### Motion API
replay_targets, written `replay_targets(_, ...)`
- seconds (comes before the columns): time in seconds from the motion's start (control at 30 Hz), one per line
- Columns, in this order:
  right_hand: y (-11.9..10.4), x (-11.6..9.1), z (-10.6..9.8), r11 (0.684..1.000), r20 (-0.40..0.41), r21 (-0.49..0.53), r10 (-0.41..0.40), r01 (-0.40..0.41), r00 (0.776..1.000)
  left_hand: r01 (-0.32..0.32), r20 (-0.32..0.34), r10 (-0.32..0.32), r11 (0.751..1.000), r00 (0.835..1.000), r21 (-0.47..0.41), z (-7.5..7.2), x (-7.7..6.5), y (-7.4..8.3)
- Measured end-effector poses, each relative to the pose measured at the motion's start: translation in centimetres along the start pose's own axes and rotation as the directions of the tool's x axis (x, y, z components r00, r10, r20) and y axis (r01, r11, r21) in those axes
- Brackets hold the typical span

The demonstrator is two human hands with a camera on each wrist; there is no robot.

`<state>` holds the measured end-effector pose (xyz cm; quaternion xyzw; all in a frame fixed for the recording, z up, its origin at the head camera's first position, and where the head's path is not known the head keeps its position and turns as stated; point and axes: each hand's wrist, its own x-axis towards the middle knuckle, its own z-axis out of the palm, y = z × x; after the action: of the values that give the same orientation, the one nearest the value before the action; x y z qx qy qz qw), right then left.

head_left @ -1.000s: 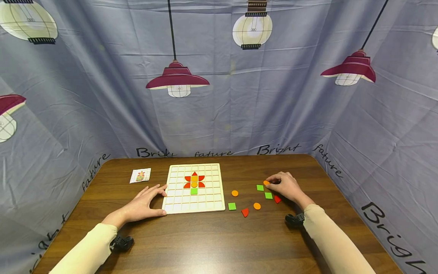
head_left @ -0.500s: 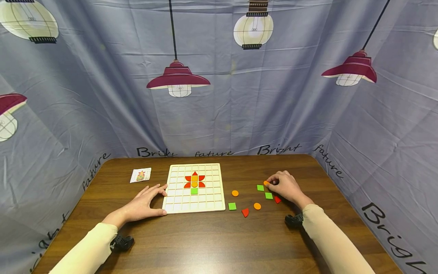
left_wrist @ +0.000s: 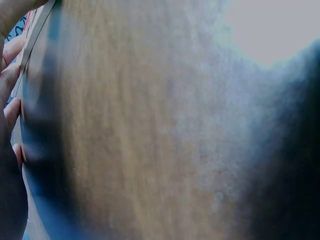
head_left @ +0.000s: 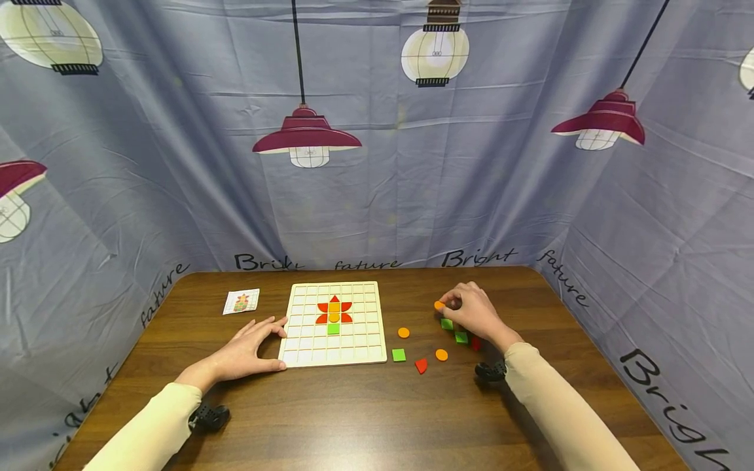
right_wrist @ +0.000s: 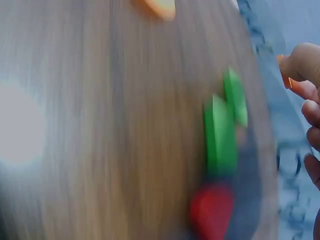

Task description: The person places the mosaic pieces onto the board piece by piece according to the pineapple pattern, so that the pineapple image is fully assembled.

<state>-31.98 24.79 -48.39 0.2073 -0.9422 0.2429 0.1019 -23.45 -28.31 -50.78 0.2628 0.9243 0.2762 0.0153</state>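
Note:
My right hand (head_left: 475, 312) pinches an orange round piece (head_left: 439, 305) between thumb and fingertips, raised over the table. The right wrist view shows the orange piece (right_wrist: 284, 72) edge-on at the fingertips. Below that hand lie two green squares (head_left: 447, 324) and a red piece (head_left: 476, 343). My left hand (head_left: 250, 352) rests with spread fingers along the left edge of a pale gridded board (head_left: 359, 343), thumb at its near corner. On the board are red petal-like pieces (head_left: 346, 318), yellow-orange pieces (head_left: 334, 307) and a green square (head_left: 333, 329).
Between board and right hand lie two orange discs (head_left: 403, 333), a green square (head_left: 398, 355) and a red piece (head_left: 421, 366). A small card (head_left: 241, 301) with a pineapple-like picture lies left of the board. A printed curtain (head_left: 365, 209) hangs behind the wooden table (head_left: 330, 418).
My right hand has lifted the orange round piece off the table and moved it left. The left hand and the board have stayed in place.

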Motion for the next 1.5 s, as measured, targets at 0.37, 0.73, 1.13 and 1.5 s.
replay_targets(0.37, -8.8, 3.5, 4.3, 0.966, 0.093, -0.049, -0.247, 0.252, 0.965, 0.004, 0.003, -0.004, 1.0, 1.0, -0.002, 0.0, 0.1, 0.0)
replay_targets(0.73, -13.9, 4.8, 8.3, 0.948, 0.19, -0.045, -0.303, 0.316, 0.934, 0.006, 0.012, -0.006, 1.0, 1.0, -0.01, -0.1, 0.3, -0.1)
replay_targets(1.13, -15.0, 5.0, 10.4, 0.959, 0.171, -0.024, -0.274, 0.282, 0.946, 0.003, 0.013, -0.003, 1.0, 1.0, -0.01, -0.1, 0.2, -0.1)
replay_targets(1.5, -15.1, 5.0, 10.8, 0.975, 0.17, 0.004, -0.218, 0.221, 0.961, 0.006, 0.014, -0.005, 1.0, 1.0, -0.016, -0.1, 0.1, -0.1)
